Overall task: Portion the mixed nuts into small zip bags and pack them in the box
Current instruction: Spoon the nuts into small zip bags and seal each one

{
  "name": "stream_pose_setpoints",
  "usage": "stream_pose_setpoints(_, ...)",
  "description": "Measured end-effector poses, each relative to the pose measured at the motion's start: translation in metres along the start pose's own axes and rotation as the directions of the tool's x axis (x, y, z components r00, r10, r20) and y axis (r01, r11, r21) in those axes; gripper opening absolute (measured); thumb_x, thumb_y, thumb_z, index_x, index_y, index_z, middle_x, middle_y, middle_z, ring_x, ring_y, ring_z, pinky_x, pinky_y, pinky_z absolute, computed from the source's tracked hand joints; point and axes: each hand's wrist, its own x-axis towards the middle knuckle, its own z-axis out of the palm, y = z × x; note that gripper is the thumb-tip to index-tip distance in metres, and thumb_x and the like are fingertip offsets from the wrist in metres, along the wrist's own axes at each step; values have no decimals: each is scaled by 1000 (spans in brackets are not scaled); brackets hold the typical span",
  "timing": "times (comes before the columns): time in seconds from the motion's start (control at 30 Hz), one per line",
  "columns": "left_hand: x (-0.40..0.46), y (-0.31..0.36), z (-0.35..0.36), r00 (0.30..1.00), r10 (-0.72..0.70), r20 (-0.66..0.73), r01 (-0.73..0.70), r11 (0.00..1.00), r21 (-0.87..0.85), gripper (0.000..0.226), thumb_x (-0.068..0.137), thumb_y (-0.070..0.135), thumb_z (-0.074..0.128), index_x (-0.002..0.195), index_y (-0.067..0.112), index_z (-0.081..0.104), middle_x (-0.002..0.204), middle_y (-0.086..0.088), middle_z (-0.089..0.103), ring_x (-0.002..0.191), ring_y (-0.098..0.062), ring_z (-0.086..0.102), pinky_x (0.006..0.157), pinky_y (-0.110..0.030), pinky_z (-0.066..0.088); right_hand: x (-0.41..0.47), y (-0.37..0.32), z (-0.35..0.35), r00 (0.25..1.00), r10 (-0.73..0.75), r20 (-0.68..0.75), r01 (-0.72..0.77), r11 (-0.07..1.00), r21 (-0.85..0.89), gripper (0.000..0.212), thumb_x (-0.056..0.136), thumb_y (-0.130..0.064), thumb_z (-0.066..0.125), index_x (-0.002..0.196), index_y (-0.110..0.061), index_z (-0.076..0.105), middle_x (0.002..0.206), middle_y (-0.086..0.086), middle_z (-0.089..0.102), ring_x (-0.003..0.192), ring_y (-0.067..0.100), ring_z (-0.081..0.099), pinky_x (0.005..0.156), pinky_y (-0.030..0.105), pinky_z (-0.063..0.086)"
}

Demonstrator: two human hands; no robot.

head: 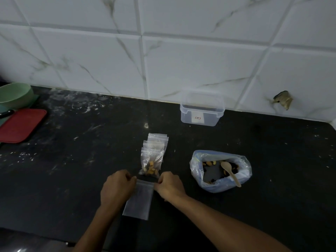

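A dark countertop (72, 179) is running below a white marbled tile wall (181, 51) and is bearing everything in view. At far left a green bowl (14, 94) and a red tray (21, 125) are lying apart from the work. Toward the wall a clear plastic box (202, 110) is standing open; no filled bags are showing through its sides, so packing appears not yet begun. Right of centre, the large bag of mixed nuts (221, 170) is sitting with its mouth spread and a wooden spoon (230, 171) resting inside. At centre, one filled zip bag (151, 165) is lying on the near end of a short stack of spare zip bags (157, 141). Nearest the viewer, an empty zip bag (140, 199) is being held by its top edge: the left hand (118, 188) is pinching one corner with curled fingers, and the right hand (170, 184) is pinching the other, probably working the seal open. By this reckoning one portion is done; filling this bag, the spares, and boxing all of them are remaining.
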Motion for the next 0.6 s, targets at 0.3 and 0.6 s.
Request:
stream_pose_setpoints(0.3, -28, -12, 10, 993, -68, 92, 69, 998, -2, 7, 89, 27, 62, 84, 25, 66, 75, 6, 63, 63, -5, 55, 52, -22, 40, -6, -1, 14, 999, 10, 41, -14, 996, 92, 9, 88, -18, 64, 90, -22, 57, 102, 5, 69, 88, 19, 69, 77, 34, 59)
stream_pose_setpoints(0.6, -47, 9, -9, 993, 112, 43, -87, 919, -384, 17, 91, 14, 66, 98, 29, 62, 90, 7, 68, 81, -1, 63, 59, -12, 43, -47, 3, -30, 979, -120, 163, 16, 850, 526, 24, 85, -18, 66, 105, -25, 54, 98, 4, 69, 76, 10, 64, 60, 22, 52)
